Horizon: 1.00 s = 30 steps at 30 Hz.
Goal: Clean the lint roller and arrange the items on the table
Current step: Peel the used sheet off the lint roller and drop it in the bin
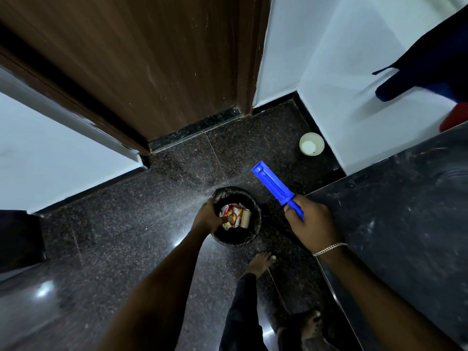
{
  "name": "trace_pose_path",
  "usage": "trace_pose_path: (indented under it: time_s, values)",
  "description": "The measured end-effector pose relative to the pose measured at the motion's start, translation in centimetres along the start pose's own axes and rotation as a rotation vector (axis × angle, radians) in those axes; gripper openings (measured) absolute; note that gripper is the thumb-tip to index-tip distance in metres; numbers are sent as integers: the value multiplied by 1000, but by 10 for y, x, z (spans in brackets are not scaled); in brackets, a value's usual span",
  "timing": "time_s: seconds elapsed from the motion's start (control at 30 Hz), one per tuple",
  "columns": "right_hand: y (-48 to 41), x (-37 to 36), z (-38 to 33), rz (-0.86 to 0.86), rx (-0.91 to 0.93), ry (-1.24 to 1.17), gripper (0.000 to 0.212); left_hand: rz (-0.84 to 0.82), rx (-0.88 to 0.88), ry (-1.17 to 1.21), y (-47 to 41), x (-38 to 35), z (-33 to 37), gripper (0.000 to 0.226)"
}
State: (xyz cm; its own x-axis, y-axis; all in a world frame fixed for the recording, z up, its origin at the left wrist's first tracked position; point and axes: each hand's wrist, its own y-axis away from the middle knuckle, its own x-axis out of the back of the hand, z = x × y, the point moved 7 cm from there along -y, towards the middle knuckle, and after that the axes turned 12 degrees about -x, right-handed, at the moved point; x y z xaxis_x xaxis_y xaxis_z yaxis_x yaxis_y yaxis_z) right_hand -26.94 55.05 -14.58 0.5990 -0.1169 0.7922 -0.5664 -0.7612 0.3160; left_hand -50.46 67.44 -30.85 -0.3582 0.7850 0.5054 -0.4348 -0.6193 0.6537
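Left fingers (pixel 218 216) hidden inside bin (pixel 254 233).

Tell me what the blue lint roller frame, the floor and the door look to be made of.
Lint roller frame: moulded plastic, uniform matte blue. Floor: polished speckled stone, likely granite, with glossy light reflections. Door: wood or wood-look laminate, brown streaked grain, scuffed.

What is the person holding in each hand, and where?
The right hand grips the blue lint roller by its handle. The left hand reaches into the bin; its hold is unclear.
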Motion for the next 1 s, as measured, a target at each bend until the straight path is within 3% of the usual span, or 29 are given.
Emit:
trace_pose_path:
  time_s: [0.47,1.0]
  values:
    - [49,60,-13,0,-39,-67,13,17,-271,-357,90,36,56,84]
    - [156,154,66,186,-254,-96,16,149,-686,-701,197,23,202,85]
